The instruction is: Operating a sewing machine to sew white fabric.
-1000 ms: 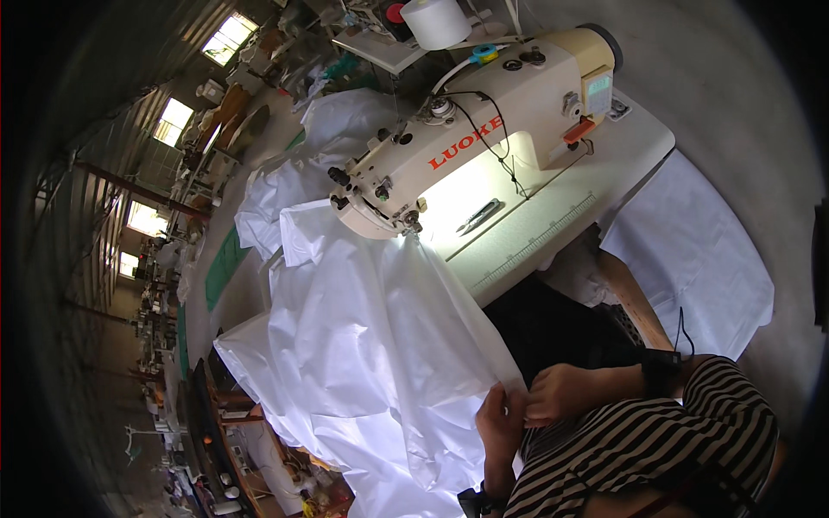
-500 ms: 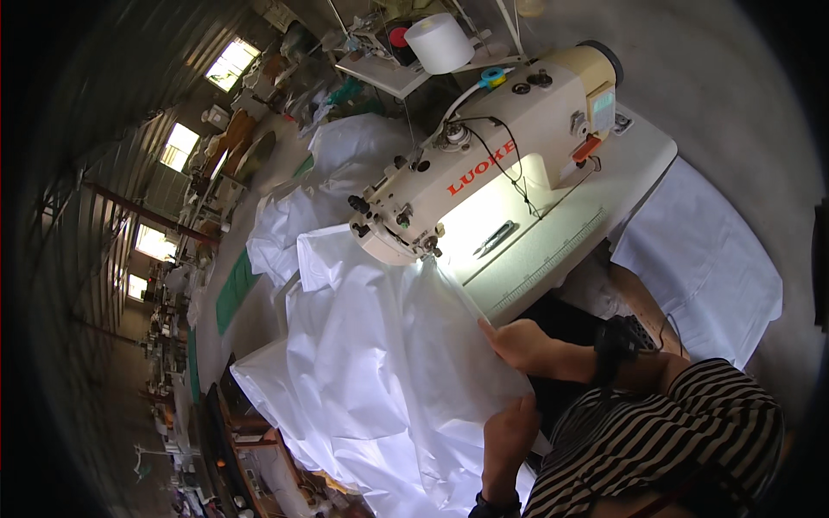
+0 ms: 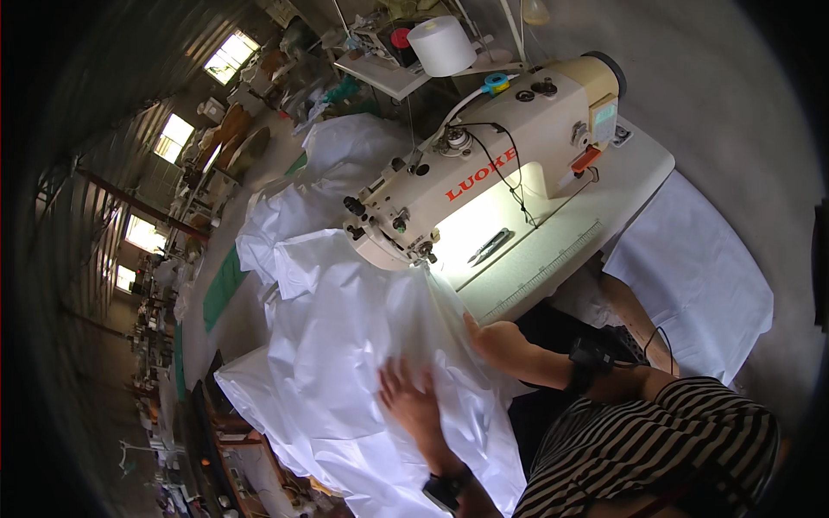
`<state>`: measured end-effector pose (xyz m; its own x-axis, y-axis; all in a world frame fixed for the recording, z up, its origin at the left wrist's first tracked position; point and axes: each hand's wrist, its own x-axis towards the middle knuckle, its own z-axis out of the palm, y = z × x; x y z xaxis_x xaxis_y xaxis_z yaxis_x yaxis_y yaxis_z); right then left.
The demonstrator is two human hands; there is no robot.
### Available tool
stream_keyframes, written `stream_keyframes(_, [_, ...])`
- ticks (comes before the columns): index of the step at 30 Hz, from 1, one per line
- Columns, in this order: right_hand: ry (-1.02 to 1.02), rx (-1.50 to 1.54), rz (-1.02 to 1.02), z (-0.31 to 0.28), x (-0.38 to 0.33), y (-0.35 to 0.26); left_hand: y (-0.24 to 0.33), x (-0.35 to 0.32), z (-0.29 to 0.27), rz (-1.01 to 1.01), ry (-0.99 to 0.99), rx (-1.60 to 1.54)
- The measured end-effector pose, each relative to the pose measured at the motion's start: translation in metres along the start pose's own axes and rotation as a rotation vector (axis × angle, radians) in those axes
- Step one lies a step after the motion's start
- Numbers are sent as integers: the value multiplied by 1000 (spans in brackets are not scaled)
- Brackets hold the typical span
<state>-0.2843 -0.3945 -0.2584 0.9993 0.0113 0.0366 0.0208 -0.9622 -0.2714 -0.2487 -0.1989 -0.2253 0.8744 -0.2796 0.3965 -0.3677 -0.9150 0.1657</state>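
A large sheet of white, slightly glossy fabric [image 3: 345,311] runs under the head of the sewing machine [image 3: 484,164] and hangs down in folds toward me. My left hand [image 3: 410,401], a dark watch at its wrist, lies on the fabric with its fingers spread, slightly blurred. Beside the front edge of the machine bed, my right hand [image 3: 503,344] pinches the fabric's edge between thumb and fingers; a black strapped device sits on that wrist. The needle area is mostly hidden by the machine head. Small thread snips [image 3: 490,246] lie on the lit bed.
More white fabric [image 3: 717,268] hangs at the right side of the table. A cone of white thread [image 3: 441,46] stands behind the machine. White cloth [image 3: 345,151] is heaped at the far left of the table. A wooden shelf [image 3: 250,440] stands below left.
My left hand has moved from the fabric's near edge, leftward and up onto its middle, and its fingers have spread. My right hand keeps its pinch beside the bed. The view has shifted slightly.
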Motion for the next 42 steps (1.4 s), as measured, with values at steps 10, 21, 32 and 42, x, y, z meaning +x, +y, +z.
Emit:
stream_keyframes(10, [90,-213,-1,3,51,3,-107,139,73,-85,-200,81])
stream_keyframes(21, [102,317,70,-11,73,40,37,4,16,-37,-92,-638])
stream_keyframes(32, [84,737,49,-30,-41,33,74,-49,13,89,-37,-431])
stream_keyframes(42, [215,646,-95,-31,-66,58,91,-36,0,345,-401,-146])
